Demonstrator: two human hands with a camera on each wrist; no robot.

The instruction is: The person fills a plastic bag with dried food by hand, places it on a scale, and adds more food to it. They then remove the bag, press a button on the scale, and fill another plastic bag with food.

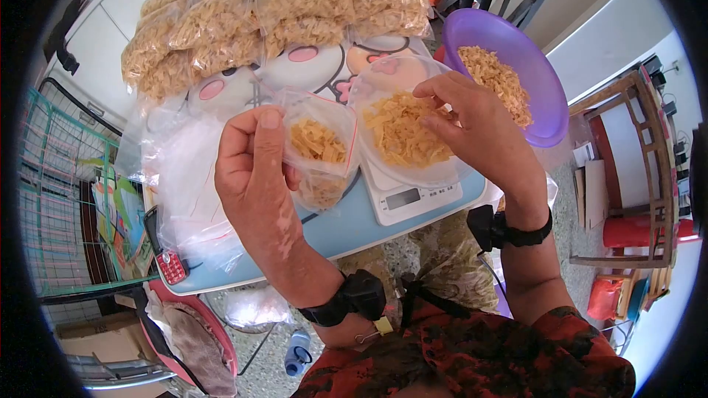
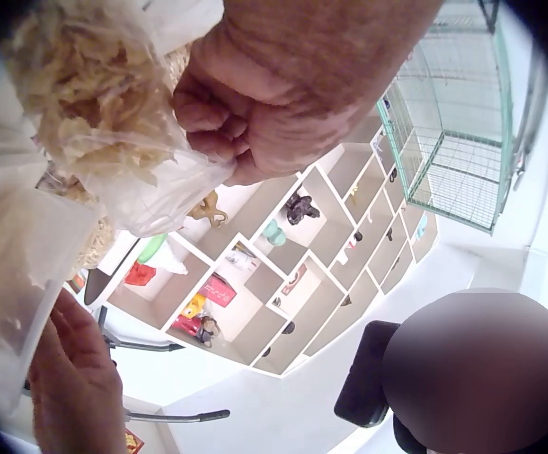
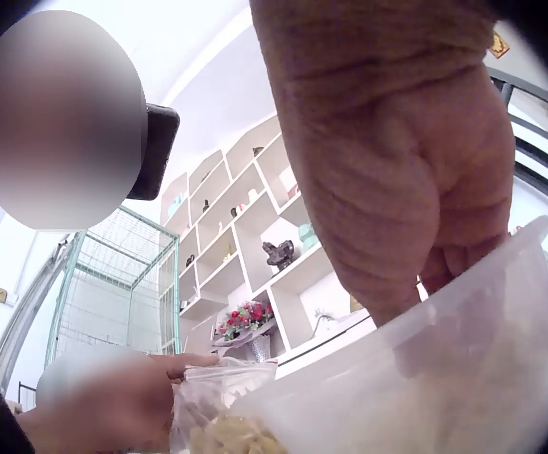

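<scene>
My left hand pinches the edge of a transparent zip bag between thumb and fingers. Pale yellow dried flakes fill the bag's lower part, also visible in the left wrist view. Right of it, a translucent bowl of similar flakes stands on a white kitchen scale. Over that bowl's right side hangs my right hand, thumb and forefinger apart just above the flakes. In the right wrist view, the bowl wall partly hides its fingertips.
Several filled bags are stacked along the table's back. A purple basin of flakes stands at the right. Flat plastic bags lie on the left, near a red keypad phone at the table edge.
</scene>
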